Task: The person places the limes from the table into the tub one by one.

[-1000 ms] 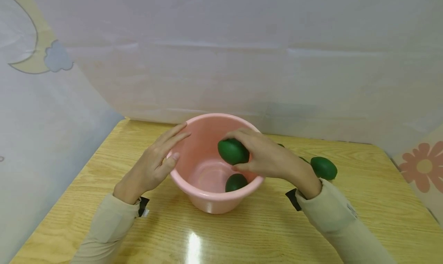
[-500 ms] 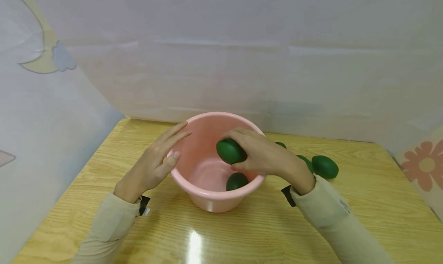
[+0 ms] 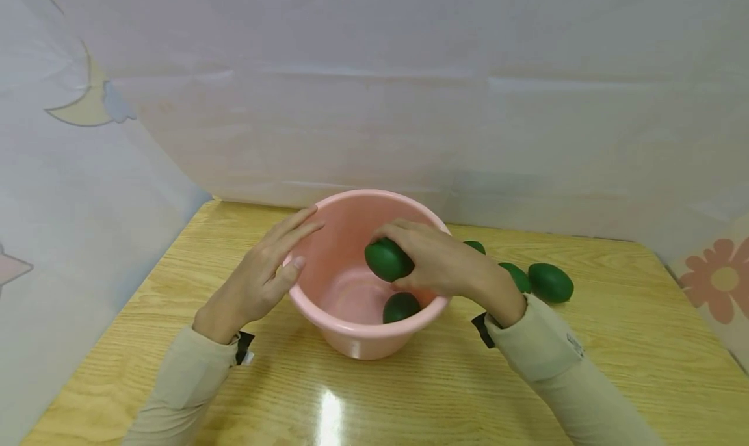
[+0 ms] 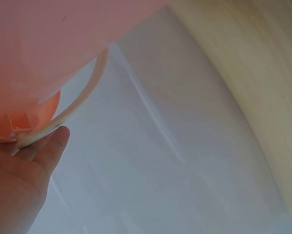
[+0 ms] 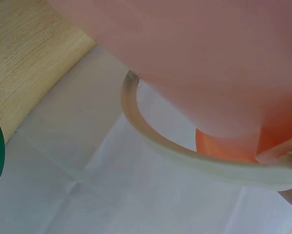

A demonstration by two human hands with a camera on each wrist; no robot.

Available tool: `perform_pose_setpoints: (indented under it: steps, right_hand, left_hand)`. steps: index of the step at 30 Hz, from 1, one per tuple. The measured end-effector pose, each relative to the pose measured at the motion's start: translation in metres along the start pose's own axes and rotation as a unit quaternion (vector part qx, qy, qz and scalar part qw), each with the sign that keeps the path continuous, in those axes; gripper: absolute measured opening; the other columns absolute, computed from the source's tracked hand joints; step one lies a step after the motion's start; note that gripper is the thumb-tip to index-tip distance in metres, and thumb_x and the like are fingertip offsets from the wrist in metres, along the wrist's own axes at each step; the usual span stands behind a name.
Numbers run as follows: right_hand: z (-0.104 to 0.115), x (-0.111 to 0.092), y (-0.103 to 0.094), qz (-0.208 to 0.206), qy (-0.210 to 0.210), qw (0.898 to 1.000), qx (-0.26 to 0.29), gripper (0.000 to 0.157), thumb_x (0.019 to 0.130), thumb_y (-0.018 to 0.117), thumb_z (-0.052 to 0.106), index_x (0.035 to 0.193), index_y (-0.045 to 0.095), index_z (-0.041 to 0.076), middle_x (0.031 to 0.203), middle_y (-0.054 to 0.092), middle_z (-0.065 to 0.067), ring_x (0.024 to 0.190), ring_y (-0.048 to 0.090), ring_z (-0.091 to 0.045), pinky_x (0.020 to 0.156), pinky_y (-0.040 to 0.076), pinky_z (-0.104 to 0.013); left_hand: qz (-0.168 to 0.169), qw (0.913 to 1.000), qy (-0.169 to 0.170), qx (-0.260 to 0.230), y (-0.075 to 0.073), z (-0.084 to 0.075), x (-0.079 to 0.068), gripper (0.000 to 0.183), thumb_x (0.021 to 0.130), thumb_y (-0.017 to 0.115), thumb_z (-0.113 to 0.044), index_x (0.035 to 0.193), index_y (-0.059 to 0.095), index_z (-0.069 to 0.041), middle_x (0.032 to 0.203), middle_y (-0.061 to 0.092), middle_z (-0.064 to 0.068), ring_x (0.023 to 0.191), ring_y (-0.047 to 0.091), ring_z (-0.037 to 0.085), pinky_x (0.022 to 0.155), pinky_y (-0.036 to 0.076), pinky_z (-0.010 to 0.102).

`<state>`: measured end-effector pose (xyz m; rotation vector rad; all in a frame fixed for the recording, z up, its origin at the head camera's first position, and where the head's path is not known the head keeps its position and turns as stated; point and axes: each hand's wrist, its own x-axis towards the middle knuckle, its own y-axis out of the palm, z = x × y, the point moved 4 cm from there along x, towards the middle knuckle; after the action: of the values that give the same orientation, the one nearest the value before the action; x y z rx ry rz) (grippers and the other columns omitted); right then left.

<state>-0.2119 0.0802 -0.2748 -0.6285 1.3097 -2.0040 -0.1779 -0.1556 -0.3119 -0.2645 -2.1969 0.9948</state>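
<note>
R hand (image 3: pixel 435 259) holds ovoid (image 3: pixel 386 260), prob. clear of rim (image 3: pixel 363 331).

No text, brand or number can be read. On the right sleeve (image 3: pixel 541 348), above the side of the worktop (image 3: pixel 445 394) nearer to its right edge, a small grey mark (image 3: pixel 575 344) is seen, too small to be read. By the black strap (image 3: pixel 243 346) at the left sleeve (image 3: pixel 190 368), a white tag (image 3: pixel 248 359) is shown, unreadable. On the pink bucket (image 3: pixel 374 345), a tiny dark mark (image 4: pixel 64 18) cannot be deciphered.
</note>
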Motion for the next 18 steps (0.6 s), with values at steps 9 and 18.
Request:
perform_pose_setpoints:
  steps: [9, 18]
  right_hand:
    - [0.0005, -0.001, -0.0002, 0.006, -0.017, 1.0, 0.0, 0.052, 0.075, 0.084, 0.013, 0.121, 0.06, 0.01, 0.117, 0.064, 0.0, 0.109, 0.059, -0.02, 0.098, 0.048, -0.037]
    - [-0.0003, -0.0006, 0.0002, 0.029, 0.014, 0.999, 0.006, 0.057, 0.08, 0.08, 0.013, 0.132, 0.057, 0.01, 0.132, 0.061, -0.004, 0.127, 0.055, -0.026, 0.108, 0.044, -0.042]
  left_hand:
    - [-0.002, 1.0, 0.004, 0.003, 0.0002, -0.0004, 0.0, 0.049, 0.101, 0.042, -0.025, 0.148, 0.046, -0.011, 0.162, 0.032, 0.008, 0.148, 0.032, 0.03, 0.113, 0.033, 0.06]
    - [-0.001, 1.0, 0.003, 0.004, 0.0012, 0.0003, -0.0002, 0.05, 0.1, 0.043, -0.023, 0.149, 0.046, -0.012, 0.162, 0.031, 0.008, 0.149, 0.031, 0.029, 0.112, 0.034, 0.06]
